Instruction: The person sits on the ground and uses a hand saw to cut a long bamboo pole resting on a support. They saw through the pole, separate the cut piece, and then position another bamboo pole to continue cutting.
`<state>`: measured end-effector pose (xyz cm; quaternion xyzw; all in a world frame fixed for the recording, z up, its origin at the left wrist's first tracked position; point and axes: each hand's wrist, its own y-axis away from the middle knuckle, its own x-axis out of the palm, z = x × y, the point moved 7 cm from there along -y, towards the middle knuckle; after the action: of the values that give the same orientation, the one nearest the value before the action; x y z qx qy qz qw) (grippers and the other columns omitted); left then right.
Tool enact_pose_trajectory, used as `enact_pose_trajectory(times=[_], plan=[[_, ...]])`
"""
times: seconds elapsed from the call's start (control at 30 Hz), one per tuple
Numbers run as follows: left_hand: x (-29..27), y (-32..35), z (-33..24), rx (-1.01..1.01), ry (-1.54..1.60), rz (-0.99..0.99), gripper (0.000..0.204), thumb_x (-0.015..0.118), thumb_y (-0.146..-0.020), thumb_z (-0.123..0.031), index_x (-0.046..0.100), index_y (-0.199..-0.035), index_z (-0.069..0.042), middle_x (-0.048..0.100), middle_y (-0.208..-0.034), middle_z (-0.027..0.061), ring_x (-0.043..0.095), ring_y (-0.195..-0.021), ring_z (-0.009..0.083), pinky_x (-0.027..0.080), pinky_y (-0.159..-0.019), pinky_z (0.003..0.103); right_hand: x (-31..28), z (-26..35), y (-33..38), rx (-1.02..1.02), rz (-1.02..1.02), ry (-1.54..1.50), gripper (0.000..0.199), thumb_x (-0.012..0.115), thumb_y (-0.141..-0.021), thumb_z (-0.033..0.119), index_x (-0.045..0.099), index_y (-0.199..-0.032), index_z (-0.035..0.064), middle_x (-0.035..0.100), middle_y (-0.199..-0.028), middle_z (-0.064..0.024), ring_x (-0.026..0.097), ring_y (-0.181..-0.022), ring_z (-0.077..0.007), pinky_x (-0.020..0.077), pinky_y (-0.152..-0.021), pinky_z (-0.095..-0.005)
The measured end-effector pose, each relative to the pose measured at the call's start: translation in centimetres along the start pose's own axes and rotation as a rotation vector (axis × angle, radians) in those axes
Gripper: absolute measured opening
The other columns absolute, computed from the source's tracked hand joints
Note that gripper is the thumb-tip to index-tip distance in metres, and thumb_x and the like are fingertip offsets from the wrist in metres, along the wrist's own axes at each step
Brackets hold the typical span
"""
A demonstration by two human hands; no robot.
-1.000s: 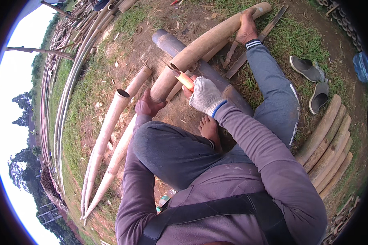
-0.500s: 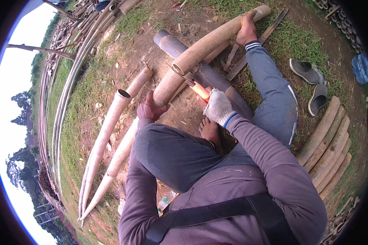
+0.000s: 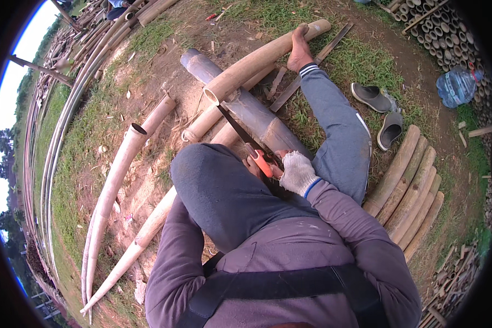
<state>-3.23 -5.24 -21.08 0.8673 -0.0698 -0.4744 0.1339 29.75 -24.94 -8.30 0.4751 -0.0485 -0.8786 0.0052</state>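
Note:
My right hand [image 3: 295, 172], in a white knitted glove with a blue cuff, is closed around the orange handle of a hand saw [image 3: 236, 126]. The dark blade slants up and left toward the open end of a thick bamboo pole [image 3: 268, 57]. That pole rests across a grey log [image 3: 270, 126], and my bare right foot [image 3: 299, 50] presses on its far part. My left forearm passes behind my raised left knee, which hides the left hand. A long tapering bamboo pole [image 3: 139, 243] runs under that knee, and a shorter bamboo piece [image 3: 205, 123] lies below the thick pole.
Two bamboo poles [image 3: 112, 191] lie on the left. Dark clogs [image 3: 373, 97], a row of cut bamboo lengths [image 3: 407, 191] and a large clear blue bottle [image 3: 456, 87] are on the right. Stacked bamboo [image 3: 434, 27] stands at far right; a flat strip [image 3: 311, 68] lies by my foot.
My right hand drew the saw back toward me, away from the pole's end. The left hand went from gripping the long pole to behind my knee. The view has shifted.

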Motion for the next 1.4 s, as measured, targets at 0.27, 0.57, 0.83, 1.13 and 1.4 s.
enact_pose_trajectory(times=[0.27, 0.57, 0.83, 1.13, 1.4], plan=[[-4.7, -4.4, -10.3, 0.401, 0.189, -0.060, 0.119, 0.098, -0.073, -0.061, 0.040, -0.164, -0.010, 0.063, -0.146, 0.0337, 0.064, -0.138, 0.0479, 0.054, -0.114, 0.055, -1.2, -1.8, -0.2, 0.067, -0.040, -0.111, 0.054, 0.076, -0.097, 0.039, 0.069, -0.133, -0.0006, 0.076, -0.118, -0.0271, 0.073, -0.112, -0.0438, 0.0577, -0.099, -0.0516], [-7.4, -10.5, -20.7, 0.397, -0.350, 0.146, 0.121, 0.095, -0.066, -0.065, 0.051, -0.157, 0.001, 0.074, -0.136, 0.0272, 0.073, -0.127, 0.0403, 0.057, -0.111, 0.045, 0.2, -7.6, -5.3, 0.274, -0.035, -0.614, 0.049, 0.079, -0.100, 0.039, 0.071, -0.129, -0.0002, 0.079, -0.111, -0.0189, 0.078, -0.102, -0.0317, 0.0614, -0.090, -0.0435], [-3.1, 2.3, -32.9, 0.306, 0.236, 0.954, 0.081, 0.077, -0.096, -0.052, 0.055, -0.148, 0.007, 0.075, -0.119, 0.0144, 0.076, -0.107, 0.0222, 0.061, -0.084, 0.035, -3.6, -10.1, -19.0, 0.563, -0.122, -2.141, 0.072, 0.076, -0.097, 0.067, 0.067, -0.134, 0.0057, 0.077, -0.105, -0.0164, 0.076, -0.092, -0.0257, 0.0618, -0.090, -0.0430], [1.2, 9.0, -37.4, 0.203, 0.260, 1.198, 0.091, 0.055, -0.102, -0.080, 0.056, -0.147, 0.000, 0.078, -0.111, 0.0199, 0.080, -0.103, 0.0284, 0.064, -0.093, 0.041, -11.4, -16.0, -15.3, 0.162, -0.269, -2.183, 0.067, 0.078, -0.097, 0.060, 0.068, -0.131, 0.0033, 0.078, -0.105, -0.0131, 0.077, -0.086, -0.0240, 0.0643, -0.081, -0.0418], [0.4, 7.6, -39.0, 0.963, -0.299, 0.824, 0.076, 0.078, -0.100, -0.054, 0.057, -0.152, -0.003, 0.080, -0.104, 0.0223, 0.079, -0.099, 0.0317, 0.062, -0.088, 0.044, -20.0, -21.6, 14.6, 0.521, -0.522, -1.567, 0.074, 0.083, -0.093, 0.056, 0.068, -0.135, -0.0032, 0.078, -0.111, -0.0136, 0.077, -0.089, -0.0203, 0.0626, -0.083, -0.0346]])
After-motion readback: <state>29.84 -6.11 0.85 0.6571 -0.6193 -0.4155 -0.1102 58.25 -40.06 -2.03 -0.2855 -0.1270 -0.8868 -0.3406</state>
